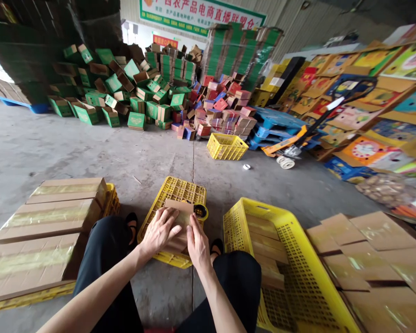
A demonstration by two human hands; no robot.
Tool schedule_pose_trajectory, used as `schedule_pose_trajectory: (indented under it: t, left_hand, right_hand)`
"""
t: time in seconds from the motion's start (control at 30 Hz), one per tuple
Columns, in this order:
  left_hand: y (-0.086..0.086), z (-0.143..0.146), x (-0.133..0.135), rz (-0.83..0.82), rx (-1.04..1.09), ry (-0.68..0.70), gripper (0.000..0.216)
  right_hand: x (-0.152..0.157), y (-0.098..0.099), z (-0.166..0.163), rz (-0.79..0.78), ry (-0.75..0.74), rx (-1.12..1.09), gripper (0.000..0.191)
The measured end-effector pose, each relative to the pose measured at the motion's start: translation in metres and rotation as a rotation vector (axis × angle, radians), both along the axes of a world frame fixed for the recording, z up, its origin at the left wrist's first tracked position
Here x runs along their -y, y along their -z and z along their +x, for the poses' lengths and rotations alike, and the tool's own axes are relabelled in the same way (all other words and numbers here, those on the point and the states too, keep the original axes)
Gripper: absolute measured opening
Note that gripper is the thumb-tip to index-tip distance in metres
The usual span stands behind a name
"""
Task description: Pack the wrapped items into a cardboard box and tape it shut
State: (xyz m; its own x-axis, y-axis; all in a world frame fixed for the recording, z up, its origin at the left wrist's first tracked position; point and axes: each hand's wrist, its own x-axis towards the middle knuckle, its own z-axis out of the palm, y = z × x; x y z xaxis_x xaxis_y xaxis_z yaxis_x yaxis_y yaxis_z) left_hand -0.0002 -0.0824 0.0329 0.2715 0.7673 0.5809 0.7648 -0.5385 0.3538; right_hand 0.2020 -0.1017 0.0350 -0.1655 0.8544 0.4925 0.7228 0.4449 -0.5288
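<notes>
A small cardboard box (pixel 179 205) lies on an upturned yellow plastic crate (pixel 171 187) between my knees, with a strip of clear tape along its top. My left hand (pixel 160 231) rests on the box's left and top side, fingers stretched out and thumb apart. Along the right edge lies my right hand (pixel 198 241), its fingers straight and touching the cardboard. Just beyond my right fingertips is a round black and yellow thing (pixel 201 212), which looks like a tape roll or its holder. The box's lower part is partly hidden by my hands.
Taped long cartons (pixel 45 217) lie on a crate at my left. At my right stands a yellow crate (pixel 291 231) holding several small boxes, with more taped boxes (pixel 377 249) beside it. Ahead are another crate (pixel 227 147), a pallet jack (pixel 291 148) and heaped green cartons (pixel 137 120).
</notes>
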Motion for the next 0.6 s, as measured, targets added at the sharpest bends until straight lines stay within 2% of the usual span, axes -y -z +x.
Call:
schedule_pose_trajectory:
  t: [0.2,0.43,0.6]
  left_hand:
    - [0.000,0.003,0.001,0.015,0.001,-0.008,0.048]
    - [-0.002,0.003,0.002,-0.003,-0.002,-0.013,0.047]
    - [-0.008,0.003,0.001,-0.017,0.045,0.047,0.046]
  right_hand:
    - [0.005,0.003,-0.008,-0.060,0.026,-0.164,0.049]
    - [0.024,0.010,-0.015,-0.026,0.093,-0.119,0.052]
    - [0.018,0.005,-0.011,-0.024,0.099,-0.033,0.053]
